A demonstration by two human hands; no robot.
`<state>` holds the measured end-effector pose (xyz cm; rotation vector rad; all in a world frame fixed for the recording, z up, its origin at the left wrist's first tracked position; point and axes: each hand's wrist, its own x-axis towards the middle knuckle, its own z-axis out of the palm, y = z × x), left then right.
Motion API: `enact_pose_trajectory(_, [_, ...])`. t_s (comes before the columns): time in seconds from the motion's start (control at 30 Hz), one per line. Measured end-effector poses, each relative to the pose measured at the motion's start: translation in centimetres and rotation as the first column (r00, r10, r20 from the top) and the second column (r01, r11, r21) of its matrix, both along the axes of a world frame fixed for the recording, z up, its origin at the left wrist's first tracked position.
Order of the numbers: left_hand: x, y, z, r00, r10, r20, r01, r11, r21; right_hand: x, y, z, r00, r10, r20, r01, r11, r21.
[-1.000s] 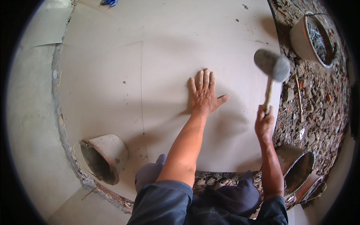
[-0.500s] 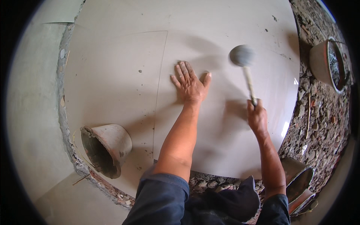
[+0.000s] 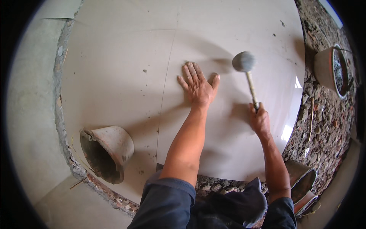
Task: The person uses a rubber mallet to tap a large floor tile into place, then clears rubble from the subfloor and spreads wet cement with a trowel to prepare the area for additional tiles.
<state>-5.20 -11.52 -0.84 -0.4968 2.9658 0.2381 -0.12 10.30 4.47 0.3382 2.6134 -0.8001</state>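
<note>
My left hand (image 3: 199, 87) lies flat on a large pale floor tile (image 3: 219, 160), fingers spread and dusty, just right of a thin seam between tiles. To its right, my right hand (image 3: 260, 120) grips a mallet (image 3: 244, 61) by its pale handle, with the rounded grey head raised toward the far side. The head is slightly blurred, and I cannot tell whether it touches the tile.
An overturned dirty bucket (image 3: 114, 147) lies on the tiles at left, beside a rough-edged concrete border (image 3: 34, 107). At right, broken rubble (image 3: 320, 126) holds an upright bucket with grey contents (image 3: 326, 68) and more tipped buckets (image 3: 303, 183) nearer me.
The view has shifted. My left hand has moved left across the tile toward the seam; my right hand has swung the mallet left, away from the tile's right edge.
</note>
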Motion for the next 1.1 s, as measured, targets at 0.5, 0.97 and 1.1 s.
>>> enact_pose_trajectory(0.5, [-1.1, 0.5, -0.1, 0.991, -0.088, 0.104, 0.104, 0.982, -0.157, 6.7, 3.5, -2.2, 0.988, -0.157, -0.018, 0.158, 0.982, 0.101])
enact_pose_trajectory(0.97, [-12.2, 7.3, -2.2, 0.859, -0.482, -0.175, 0.478, 0.876, -0.069, 6.1, 3.9, 0.6, 0.954, -0.300, -0.022, 0.296, 0.949, -0.111])
enact_pose_trajectory(1.1, [-12.0, 7.7, -1.1, 0.869, -0.482, -0.111, 0.473, 0.876, -0.098, 5.1, 5.1, 1.4, 0.841, -0.521, -0.145, 0.491, 0.848, -0.198])
